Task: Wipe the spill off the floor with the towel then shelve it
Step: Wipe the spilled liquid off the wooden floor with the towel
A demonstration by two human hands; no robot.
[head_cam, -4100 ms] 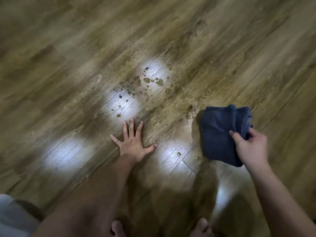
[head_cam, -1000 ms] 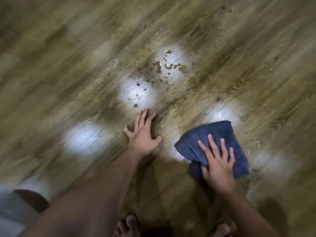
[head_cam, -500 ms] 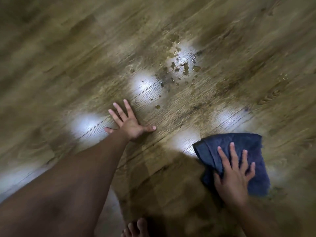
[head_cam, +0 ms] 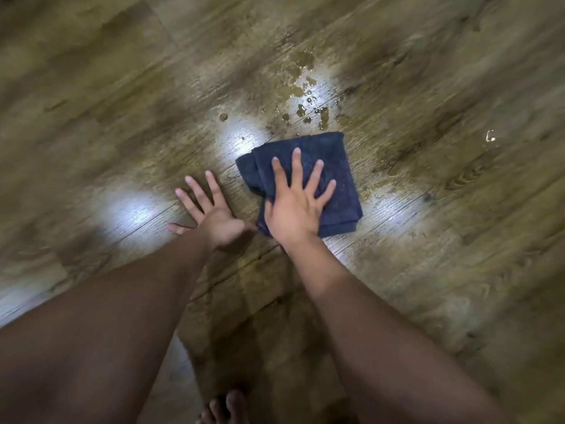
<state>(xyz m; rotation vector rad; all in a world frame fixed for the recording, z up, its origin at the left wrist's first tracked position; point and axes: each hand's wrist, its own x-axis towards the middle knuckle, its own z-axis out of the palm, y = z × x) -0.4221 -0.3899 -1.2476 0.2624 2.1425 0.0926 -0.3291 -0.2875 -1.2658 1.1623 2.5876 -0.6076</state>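
Note:
A folded dark blue towel point(head_cam: 339, 166) lies flat on the wooden floor point(head_cam: 122, 87). My right hand point(head_cam: 298, 203) presses down on it with the palm flat and fingers spread. Just beyond the towel's far edge, a spill point(head_cam: 301, 87) of brownish drops and small puddles spreads up the floor. My left hand point(head_cam: 211, 211) rests flat on the floor to the left of the towel, fingers apart, its thumb close to the towel's near corner.
Bright patches of light point(head_cam: 131, 206) reflect off the floor planks. A small pale fleck point(head_cam: 490, 136) lies on the floor to the right. My bare toes point(head_cam: 226, 408) show at the bottom edge.
My right hand has slid the towel to the left and forward, up to the near edge of the spill. My left hand has stayed planted on the floor.

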